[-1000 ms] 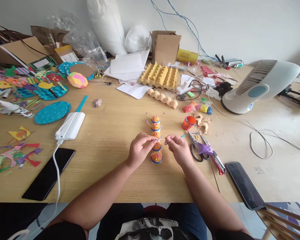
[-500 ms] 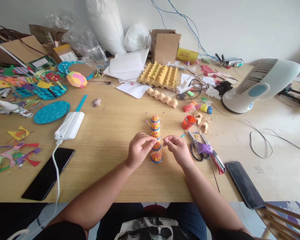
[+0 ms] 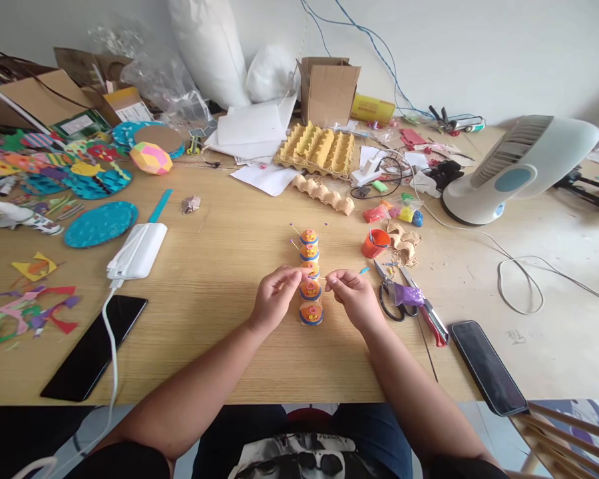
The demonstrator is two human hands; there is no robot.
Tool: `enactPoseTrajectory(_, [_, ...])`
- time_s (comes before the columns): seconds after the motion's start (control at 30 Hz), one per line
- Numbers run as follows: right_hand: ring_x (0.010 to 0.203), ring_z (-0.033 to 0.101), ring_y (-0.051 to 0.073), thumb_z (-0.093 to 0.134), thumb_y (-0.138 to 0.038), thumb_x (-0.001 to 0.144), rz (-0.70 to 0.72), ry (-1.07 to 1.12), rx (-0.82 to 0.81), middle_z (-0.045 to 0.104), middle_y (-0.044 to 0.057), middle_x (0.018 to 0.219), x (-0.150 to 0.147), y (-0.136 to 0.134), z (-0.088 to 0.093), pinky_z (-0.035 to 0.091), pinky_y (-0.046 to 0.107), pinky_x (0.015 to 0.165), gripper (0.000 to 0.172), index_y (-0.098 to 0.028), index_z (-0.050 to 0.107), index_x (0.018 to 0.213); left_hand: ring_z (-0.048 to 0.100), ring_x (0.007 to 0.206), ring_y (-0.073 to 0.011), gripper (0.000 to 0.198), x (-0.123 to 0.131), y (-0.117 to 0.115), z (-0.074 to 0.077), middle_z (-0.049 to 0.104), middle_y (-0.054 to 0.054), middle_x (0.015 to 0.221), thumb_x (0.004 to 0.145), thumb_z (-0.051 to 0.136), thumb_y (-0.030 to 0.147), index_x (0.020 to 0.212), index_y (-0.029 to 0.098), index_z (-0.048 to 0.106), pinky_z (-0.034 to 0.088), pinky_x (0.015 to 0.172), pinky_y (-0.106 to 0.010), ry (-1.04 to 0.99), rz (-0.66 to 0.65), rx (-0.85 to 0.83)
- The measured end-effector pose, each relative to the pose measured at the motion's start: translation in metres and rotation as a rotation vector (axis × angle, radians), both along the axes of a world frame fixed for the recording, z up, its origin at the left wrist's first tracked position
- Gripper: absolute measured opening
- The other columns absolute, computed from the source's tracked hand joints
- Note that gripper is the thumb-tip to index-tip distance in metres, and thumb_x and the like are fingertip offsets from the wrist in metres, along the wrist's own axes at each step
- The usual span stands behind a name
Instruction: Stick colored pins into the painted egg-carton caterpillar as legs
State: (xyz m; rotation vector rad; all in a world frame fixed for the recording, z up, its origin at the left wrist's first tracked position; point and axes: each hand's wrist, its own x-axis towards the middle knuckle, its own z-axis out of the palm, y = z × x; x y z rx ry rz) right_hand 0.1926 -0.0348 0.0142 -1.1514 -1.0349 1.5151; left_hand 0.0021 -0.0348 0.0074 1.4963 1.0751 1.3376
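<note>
A row of orange clay domes with blue rims and small faces (image 3: 311, 313) stands upright from me on the table, the middle ones partly behind my fingers. Above it, my right hand (image 3: 352, 293) pinches one end of a thin pale stick (image 3: 319, 278). At the stick's other end is a small purple tip, where the closed thumb and forefinger of my left hand (image 3: 277, 296) meet it. Thin sticks with purple tips (image 3: 294, 229) rise by the far domes.
Right of the row are an orange bucket (image 3: 376, 243), scissors (image 3: 390, 293), a purple clay packet (image 3: 408, 295), a utility knife (image 3: 435, 324) and a phone (image 3: 489, 367). Leftward lie a black phone (image 3: 94, 347) and a white power bank (image 3: 138, 251). Egg cartons (image 3: 317, 150) and a fan (image 3: 509, 173) stand farther back.
My left thumb has drawn back slightly to the left, so the purple tip shows more. My right hand keeps its pinch on the stick. The view has shifted slightly.
</note>
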Motion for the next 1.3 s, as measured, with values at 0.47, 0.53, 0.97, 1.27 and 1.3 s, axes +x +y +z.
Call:
enactPoseTrajectory(0.47, [0.049, 0.036, 0.006, 0.077, -0.047, 0.077, 0.156, -0.020, -0.048, 0.068, 0.000, 0.071, 0.0029, -0.0007, -0.0013, 0.025, 0.024, 0.047, 0.033, -0.019, 0.073, 0.092, 0.065, 0.081, -0.0159, 0.017, -0.0013, 0.0011, 0.0009, 0.071, -0.004, 0.084, 0.092, 0.066, 0.034, 0.087, 0.019, 0.074, 0.051, 0.080, -0.029, 0.095, 0.068, 0.042])
enactPoseTrajectory(0.53, [0.056, 0.048, 0.009, 0.077, -0.047, 0.077, 0.170, -0.078, 0.001, 0.070, 0.001, 0.075, 0.0033, -0.0005, 0.0001, 0.036, 0.025, 0.054, 0.031, -0.019, 0.074, 0.092, 0.064, 0.080, -0.0160, 0.020, -0.0019, 0.0021, -0.0016, 0.071, -0.004, 0.083, 0.091, 0.066, 0.037, 0.087, 0.019, 0.074, 0.051, 0.079, -0.028, 0.066, 0.067, -0.031])
enactPoseTrajectory(0.97, [0.046, 0.031, 0.006, 0.076, -0.051, 0.073, 0.115, -0.110, -0.086, 0.067, 0.000, 0.066, 0.0028, 0.0001, 0.0040, 0.020, 0.025, 0.045, 0.034, -0.018, 0.068, 0.079, 0.069, 0.088, -0.0189, 0.026, 0.0012, 0.0006, 0.0013, 0.075, -0.006, 0.090, 0.090, 0.067, 0.042, 0.095, 0.018, 0.076, 0.054, 0.083, -0.029, 0.019, 0.046, -0.105])
enactPoseTrajectory(1.27, [0.047, 0.033, 0.007, 0.078, -0.051, 0.071, 0.111, -0.098, -0.074, 0.066, 0.000, 0.065, 0.0008, -0.0008, 0.0030, 0.020, 0.024, 0.045, 0.035, -0.018, 0.068, 0.077, 0.067, 0.081, -0.0169, 0.021, -0.0018, 0.0017, 0.0004, 0.074, -0.005, 0.086, 0.092, 0.064, 0.036, 0.091, 0.019, 0.076, 0.053, 0.079, -0.030, 0.143, 0.085, 0.030])
enactPoseTrajectory(1.3, [0.047, 0.033, 0.006, 0.078, -0.051, 0.071, 0.110, -0.098, -0.080, 0.066, 0.000, 0.065, 0.0011, -0.0006, 0.0027, 0.020, 0.024, 0.045, 0.035, -0.018, 0.069, 0.077, 0.068, 0.083, -0.0172, 0.020, -0.0019, 0.0017, 0.0009, 0.074, -0.006, 0.088, 0.092, 0.065, 0.035, 0.093, 0.019, 0.076, 0.053, 0.080, -0.030, 0.155, 0.088, 0.047])
